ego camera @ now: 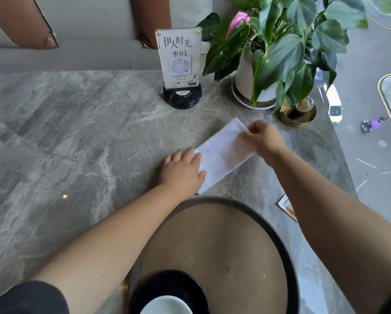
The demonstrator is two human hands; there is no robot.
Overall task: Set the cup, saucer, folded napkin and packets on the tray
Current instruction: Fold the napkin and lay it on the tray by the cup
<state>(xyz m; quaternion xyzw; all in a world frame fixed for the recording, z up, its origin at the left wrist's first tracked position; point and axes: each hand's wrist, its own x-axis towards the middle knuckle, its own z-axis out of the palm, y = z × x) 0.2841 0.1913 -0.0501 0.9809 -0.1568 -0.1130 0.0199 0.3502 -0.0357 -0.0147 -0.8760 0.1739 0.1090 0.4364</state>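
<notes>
A white napkin [221, 155] lies folded on the grey marble table, just beyond the tray. My left hand [182, 171] rests flat on its near left end, fingers spread. My right hand [263, 138] pinches the napkin's far right edge between thumb and fingers. The round brown tray [224, 241] with a dark rim sits at the near edge. On its near left stands a black saucer [167, 286] with a white cup [166, 305] on it, cut off by the frame. A packet [287, 206] lies on the table right of the tray, partly hidden by my right forearm.
A table sign on a black base [182, 71] stands at the back centre. A potted plant in a white pot [255, 85] and a small brass bowl [297, 115] sit at the back right. The table's right edge [339, 155] runs along a window.
</notes>
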